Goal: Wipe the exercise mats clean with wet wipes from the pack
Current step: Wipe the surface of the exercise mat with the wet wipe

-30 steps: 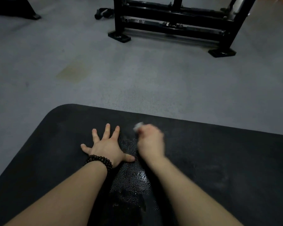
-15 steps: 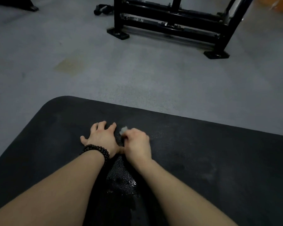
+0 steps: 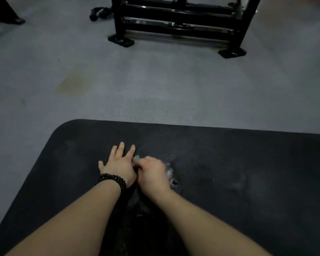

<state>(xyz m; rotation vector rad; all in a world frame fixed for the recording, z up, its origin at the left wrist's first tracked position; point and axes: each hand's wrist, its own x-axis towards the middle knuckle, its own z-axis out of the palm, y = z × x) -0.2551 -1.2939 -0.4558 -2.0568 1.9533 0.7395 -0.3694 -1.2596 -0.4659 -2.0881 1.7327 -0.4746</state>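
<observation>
A black exercise mat (image 3: 229,191) with a rounded far-left corner lies on the grey floor and fills the lower half of the head view. My left hand (image 3: 119,163), a dark bead bracelet on its wrist, presses flat on the mat with fingers spread. Right beside it, my right hand (image 3: 151,172) grips a small crumpled white wet wipe (image 3: 136,159) against the mat; only a corner of the wipe shows. A wet, shiny patch (image 3: 171,174) glistens just right of that hand. The wipe pack is out of sight.
A black metal equipment rack (image 3: 177,24) stands on the floor at the top, its feet near the middle and right. A dark strap (image 3: 100,12) lies left of it. Another black base (image 3: 6,13) sits at the top-left corner. A yellowish stain (image 3: 72,85) marks the floor.
My right hand has slid the wipe leftward until it sits against my left hand. The left hand stays pressed on the mat. The camera has shifted, so the mat looks lower and farther right.
</observation>
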